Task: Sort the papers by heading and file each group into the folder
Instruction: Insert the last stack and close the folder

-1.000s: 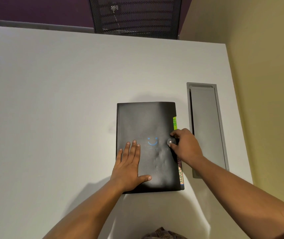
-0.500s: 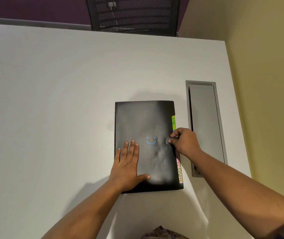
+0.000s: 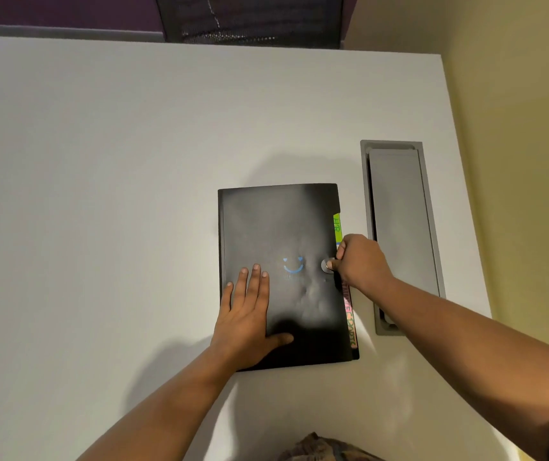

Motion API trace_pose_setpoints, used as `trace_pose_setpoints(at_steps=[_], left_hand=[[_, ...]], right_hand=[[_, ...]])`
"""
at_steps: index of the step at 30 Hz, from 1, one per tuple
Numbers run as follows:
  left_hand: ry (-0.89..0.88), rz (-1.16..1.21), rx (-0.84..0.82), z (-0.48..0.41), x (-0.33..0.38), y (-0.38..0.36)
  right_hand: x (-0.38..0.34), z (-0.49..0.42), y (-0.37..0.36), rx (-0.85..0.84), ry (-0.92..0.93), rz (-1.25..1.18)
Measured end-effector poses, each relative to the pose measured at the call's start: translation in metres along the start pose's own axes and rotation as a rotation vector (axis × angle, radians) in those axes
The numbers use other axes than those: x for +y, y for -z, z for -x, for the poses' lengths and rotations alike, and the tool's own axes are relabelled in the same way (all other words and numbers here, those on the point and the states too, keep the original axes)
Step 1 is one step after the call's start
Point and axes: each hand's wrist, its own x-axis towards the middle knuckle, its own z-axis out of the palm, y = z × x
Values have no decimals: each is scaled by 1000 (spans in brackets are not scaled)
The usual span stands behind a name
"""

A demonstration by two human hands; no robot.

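A black folder (image 3: 279, 247) is lying closed and flat on the white table (image 3: 100, 194), sitting toward 4 o'clock from the table's middle, with its spine at 9 o'clock and its opening edge at 3 o'clock. The left hand (image 3: 248, 314) is resting palm down on the cover's 7 o'clock part, its fingers straight and close together, pointing to 12 o'clock, and its thumb stretching out toward 3 o'clock. The right hand (image 3: 359, 261) is coming in at the folder's 3 o'clock edge with its fingers curled, and its thumb and fingers are pinching the round clasp (image 3: 327, 265) just beside a blue smile mark (image 3: 293, 266). Coloured index tabs (image 3: 337, 226) are poking out along that same edge, a green one toward 1 o'clock and pinkish ones toward 5 o'clock. A grey hatch (image 3: 399, 227) is sitting in the tabletop at 3 o'clock of the folder, near it but apart.
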Motion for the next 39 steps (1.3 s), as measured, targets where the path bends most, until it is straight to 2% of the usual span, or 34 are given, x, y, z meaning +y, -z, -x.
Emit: trace_pose_setpoints(at_steps=[3,8,12,16,18,25,30,33,39], left_hand=[[-6,11,3,0,0,1],[-27,-2,58,12,1,4],[-64,5,140,43,3,-12],[-98,19,112,81,-3,-33],[-107,-15,93,90,-13,-38],[-144,-108,-11,87,-33,-28],[-141,-140,37,80,-35,-25],[-161,-208,95,71,-37,-19],[-114,-195,45,69,-31,-11]], right_hand=[[3,4,4,4,-4,-63],[15,49,-7,96,140,-74],[38,119,-40,136,297,143],[61,164,-78,8,370,240],[70,175,-92,4,410,324],[71,177,-113,113,484,403],[66,171,-113,103,484,446],[63,160,-114,151,485,433],[59,157,-111,168,487,423]])
